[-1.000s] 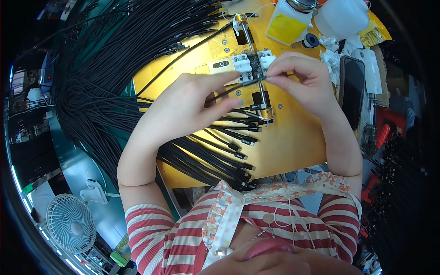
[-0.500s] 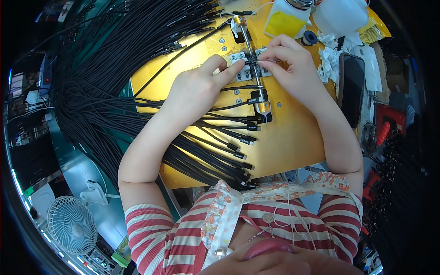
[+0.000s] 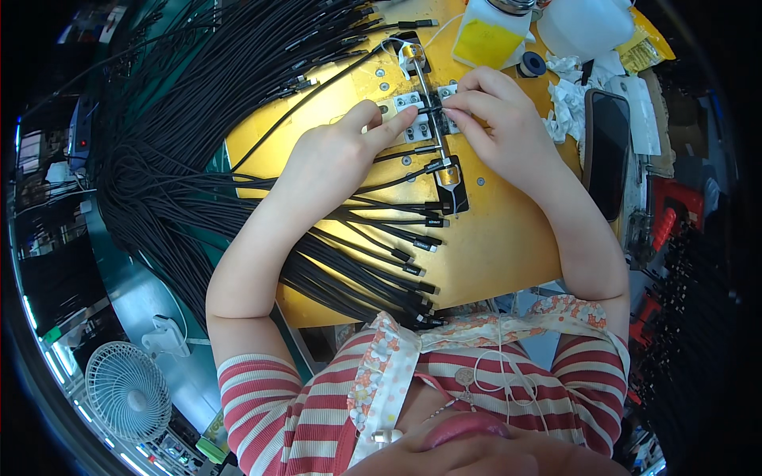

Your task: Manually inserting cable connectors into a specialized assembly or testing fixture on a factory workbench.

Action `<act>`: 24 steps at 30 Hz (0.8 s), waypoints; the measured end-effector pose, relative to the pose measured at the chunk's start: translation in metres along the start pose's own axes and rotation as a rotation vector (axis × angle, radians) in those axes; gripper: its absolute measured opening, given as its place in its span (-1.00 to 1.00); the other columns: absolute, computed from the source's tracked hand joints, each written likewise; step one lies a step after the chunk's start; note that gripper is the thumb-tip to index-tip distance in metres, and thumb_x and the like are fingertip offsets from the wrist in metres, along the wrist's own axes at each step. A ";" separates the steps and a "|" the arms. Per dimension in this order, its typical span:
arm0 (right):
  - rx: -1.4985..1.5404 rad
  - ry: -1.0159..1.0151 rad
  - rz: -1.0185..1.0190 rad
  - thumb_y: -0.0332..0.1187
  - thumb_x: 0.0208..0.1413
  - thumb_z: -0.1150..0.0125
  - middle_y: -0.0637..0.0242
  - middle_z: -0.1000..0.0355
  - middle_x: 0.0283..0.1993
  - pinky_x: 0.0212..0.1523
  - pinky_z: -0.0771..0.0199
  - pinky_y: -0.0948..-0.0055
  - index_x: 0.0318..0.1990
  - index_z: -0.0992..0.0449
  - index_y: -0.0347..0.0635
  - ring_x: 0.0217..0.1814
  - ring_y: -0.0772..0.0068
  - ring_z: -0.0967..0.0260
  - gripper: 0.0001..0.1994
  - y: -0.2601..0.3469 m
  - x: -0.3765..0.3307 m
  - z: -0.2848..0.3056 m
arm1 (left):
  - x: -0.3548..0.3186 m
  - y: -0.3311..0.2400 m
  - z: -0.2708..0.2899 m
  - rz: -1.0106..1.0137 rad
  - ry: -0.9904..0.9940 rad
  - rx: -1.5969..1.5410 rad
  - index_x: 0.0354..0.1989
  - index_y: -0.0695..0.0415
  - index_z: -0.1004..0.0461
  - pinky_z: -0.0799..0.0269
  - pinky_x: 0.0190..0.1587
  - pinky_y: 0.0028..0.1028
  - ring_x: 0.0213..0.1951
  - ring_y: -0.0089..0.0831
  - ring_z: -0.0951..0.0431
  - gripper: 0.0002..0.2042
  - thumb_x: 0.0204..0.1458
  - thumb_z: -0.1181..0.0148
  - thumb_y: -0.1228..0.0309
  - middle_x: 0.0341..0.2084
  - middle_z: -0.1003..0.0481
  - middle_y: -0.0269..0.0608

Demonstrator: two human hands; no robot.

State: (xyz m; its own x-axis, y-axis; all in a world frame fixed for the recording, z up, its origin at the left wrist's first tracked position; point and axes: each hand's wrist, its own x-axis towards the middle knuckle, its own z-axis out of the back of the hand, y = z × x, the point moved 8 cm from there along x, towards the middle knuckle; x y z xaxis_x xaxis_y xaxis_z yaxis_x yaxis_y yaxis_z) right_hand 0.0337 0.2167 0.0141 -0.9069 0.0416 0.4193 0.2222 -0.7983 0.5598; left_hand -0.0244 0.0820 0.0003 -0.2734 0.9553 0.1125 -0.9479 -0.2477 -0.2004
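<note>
Two fingertips of the right hand, thumb and index, meet in a pinch on the end of a black cable. The left hand reaches in from the other side, its index finger stretched out with the tip on that same cable; whether its remaining fingers grip anything, I cannot tell. The cable lies crosswise at the middle of a small fixture, between a left clamp block and a right clamp block, both pale and screwed down. A slim metal rod runs through this spot, joined to a gold-coloured fitting at each end. Beneath everything is a shiny gold board. Nearer the person, more black cables fan across the board, their connectors pointing right, while a thick black bundle gathers at the left. Past the right hand stand a white jar with a yellow label and a dark spool; crumpled white paper lies just beside a dark phone. Farthest out, at lower left, is a round white fan.
</note>
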 end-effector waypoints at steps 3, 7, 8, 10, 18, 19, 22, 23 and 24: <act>-0.066 -0.012 0.063 -0.50 -0.05 -0.24 0.29 -0.29 -0.37 -0.22 -0.38 0.37 -0.40 -0.51 -0.29 -0.26 0.27 -0.32 -0.94 0.008 -0.001 0.002 | 0.000 0.000 0.000 0.000 0.003 -0.004 0.16 -0.04 -0.41 -0.48 -0.48 -0.52 -0.51 -0.46 -0.50 -0.51 -0.03 -0.10 0.54 -0.39 -0.38 -0.29; -0.126 -0.003 0.103 -0.51 -0.07 -0.25 0.29 -0.30 -0.36 -0.23 -0.39 0.38 -0.40 -0.51 -0.30 -0.26 0.28 -0.33 -0.92 0.013 -0.002 0.003 | 0.001 0.000 0.001 0.001 0.004 -0.006 0.16 -0.04 -0.41 -0.48 -0.48 -0.52 -0.51 -0.46 -0.51 -0.51 -0.03 -0.10 0.54 -0.39 -0.39 -0.28; -0.126 -0.003 0.102 -0.51 -0.07 -0.25 0.29 -0.30 -0.36 -0.23 -0.39 0.38 -0.40 -0.51 -0.30 -0.26 0.28 -0.33 -0.92 0.013 -0.003 0.003 | 0.001 0.003 0.001 0.029 -0.006 -0.032 0.15 -0.11 -0.42 -0.47 -0.48 -0.48 -0.54 -0.42 -0.49 -0.48 -0.06 -0.15 0.56 -0.41 -0.39 -0.29; -0.082 0.017 0.105 -0.51 -0.08 -0.25 0.29 -0.30 -0.35 -0.24 -0.39 0.38 -0.40 -0.51 -0.31 -0.26 0.27 -0.34 -0.92 0.014 -0.004 0.001 | 0.000 0.005 0.002 0.057 -0.016 -0.057 0.15 -0.18 -0.43 -0.47 -0.47 -0.44 -0.57 -0.37 -0.48 -0.45 -0.09 -0.20 0.58 -0.43 -0.39 -0.30; 0.003 0.032 0.060 -0.52 -0.05 -0.21 0.28 -0.33 -0.34 -0.24 -0.41 0.39 -0.40 -0.51 -0.32 -0.28 0.27 -0.36 -0.94 0.009 -0.009 0.004 | -0.003 0.006 0.008 0.073 0.059 -0.088 0.12 -0.03 -0.44 -0.45 -0.41 -0.41 -0.49 -0.30 -0.50 -0.53 -0.03 -0.20 0.55 -0.45 -0.41 -0.23; 0.014 0.022 0.053 -0.52 -0.04 -0.21 0.29 -0.34 -0.34 -0.25 -0.41 0.39 -0.41 -0.51 -0.32 -0.28 0.27 -0.37 -0.95 0.008 -0.010 0.005 | -0.003 0.007 0.009 0.073 0.058 -0.083 0.12 -0.03 -0.44 -0.45 -0.41 -0.41 -0.49 -0.30 -0.50 -0.53 -0.03 -0.20 0.55 -0.45 -0.41 -0.23; 0.054 -0.018 0.056 -0.50 -0.02 -0.20 0.29 -0.35 -0.35 -0.26 -0.41 0.40 -0.41 -0.51 -0.30 -0.30 0.27 -0.37 -0.95 0.005 -0.008 0.006 | -0.007 0.017 0.023 0.111 -0.073 -0.142 0.04 0.15 -0.45 -0.46 -0.36 -0.38 -0.43 -0.23 -0.51 -0.63 -0.01 -0.12 0.58 -0.41 -0.43 -0.16; 0.057 -0.017 0.060 -0.50 -0.02 -0.20 0.29 -0.35 -0.35 -0.26 -0.41 0.40 -0.41 -0.51 -0.30 -0.30 0.27 -0.37 -0.95 0.003 -0.007 0.006 | -0.009 0.020 0.028 0.105 -0.114 -0.139 0.00 0.20 -0.45 -0.49 -0.33 -0.36 -0.41 -0.20 -0.53 -0.66 -0.01 -0.07 0.59 -0.38 -0.46 -0.14; 0.040 -0.036 0.070 -0.50 -0.01 -0.20 0.29 -0.35 -0.36 -0.26 -0.41 0.40 -0.41 -0.52 -0.29 -0.30 0.28 -0.38 -0.95 0.003 -0.007 0.009 | -0.012 0.023 0.029 0.153 -0.079 -0.129 -0.04 0.21 -0.46 -0.49 -0.31 -0.34 -0.38 -0.17 -0.53 -0.70 0.01 -0.07 0.58 -0.37 -0.46 -0.13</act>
State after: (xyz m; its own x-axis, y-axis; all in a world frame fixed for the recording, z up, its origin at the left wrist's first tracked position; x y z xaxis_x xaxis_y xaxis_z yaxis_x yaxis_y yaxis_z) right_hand 0.0441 0.2193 0.0191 -0.8754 0.0090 0.4833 0.2990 -0.7756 0.5560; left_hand -0.0475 0.0604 0.0230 -0.4295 0.8913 0.1455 -0.8668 -0.3616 -0.3435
